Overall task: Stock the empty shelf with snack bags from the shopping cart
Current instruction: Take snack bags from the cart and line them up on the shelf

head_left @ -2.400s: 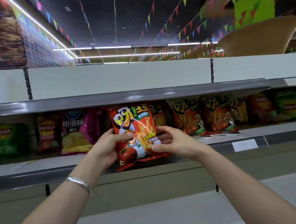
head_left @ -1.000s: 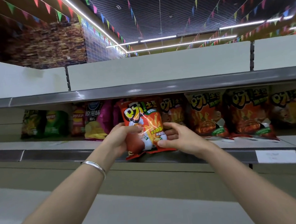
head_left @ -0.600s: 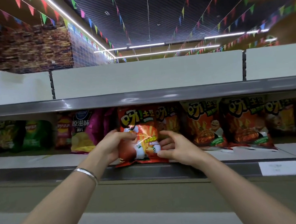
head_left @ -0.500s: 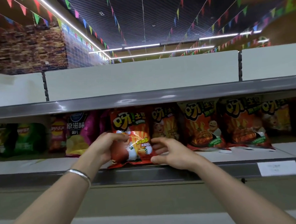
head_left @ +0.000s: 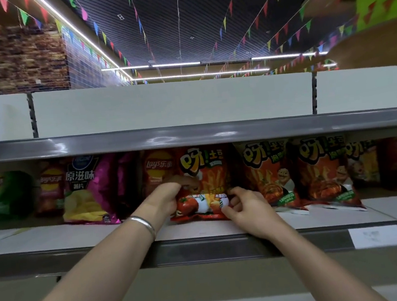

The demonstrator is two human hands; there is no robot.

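Observation:
An orange-red snack bag (head_left: 204, 188) with a tomato picture stands upright on the middle shelf (head_left: 84, 234), in the row of bags. My left hand (head_left: 164, 198), with a silver bracelet on the wrist, grips the bag's left side. At the bag's lower right corner my right hand (head_left: 245, 207) pinches it with curled fingers. The bag's bottom edge rests on the shelf board.
To the right stand two similar orange bags (head_left: 265, 175) and further bags behind. To the left are a red Lay's bag (head_left: 158, 171), a purple and yellow chip bag (head_left: 88, 190) and a green bag (head_left: 2, 193). The grey upper shelf rail (head_left: 191, 135) overhangs closely.
Both hands have pushed the orange-red bag from the shelf's front edge deeper onto the shelf, in line with the other bags. The camera has come closer.

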